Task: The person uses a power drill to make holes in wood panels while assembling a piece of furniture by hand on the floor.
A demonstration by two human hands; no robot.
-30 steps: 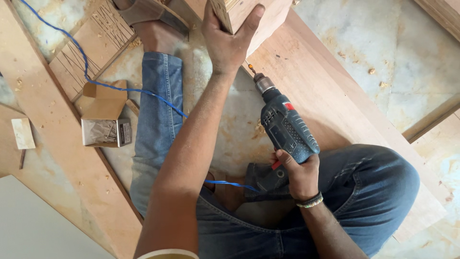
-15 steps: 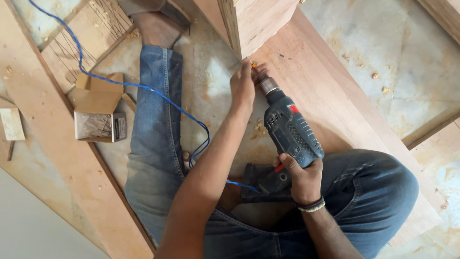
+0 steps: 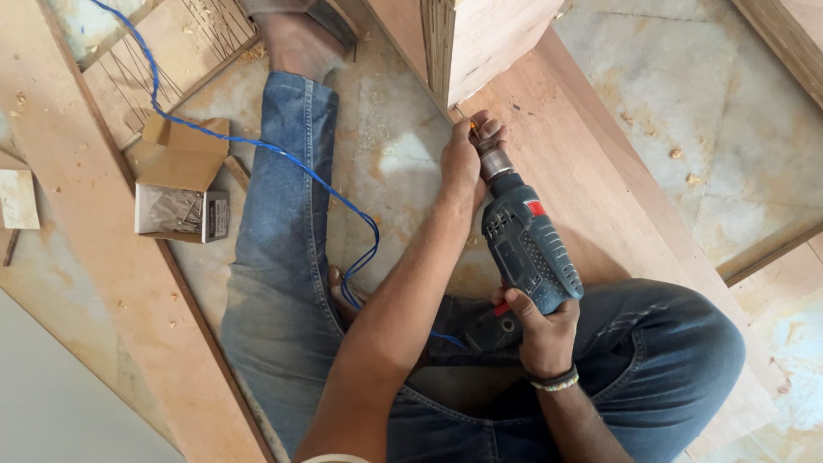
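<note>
Closed around the handle of the blue corded drill (image 3: 525, 244), my right hand (image 3: 540, 330) had its grip firm, a finger by the red trigger at about 6 o'clock of the tool body. My left hand (image 3: 467, 154) had its grip pinched at the chuck, fingertips (image 3: 490, 129) steadying what looked like a small screw at the tip, too small to be sure of. The drill pointed toward 11 o'clock, its nose just below the corner of the upright plywood block (image 3: 480, 43), where that met the long board (image 3: 591, 197) on the floor.

To do this step well, I judged the bit had to stay in line with the screw, with pressure straight along the tool. The steadying fingers needed to be off the chuck before any fast spin. The blue cord (image 3: 283, 154) lay across my jeans leg at 9 o'clock, well clear; the open box of screws (image 3: 182, 210) sat farther left.
</note>
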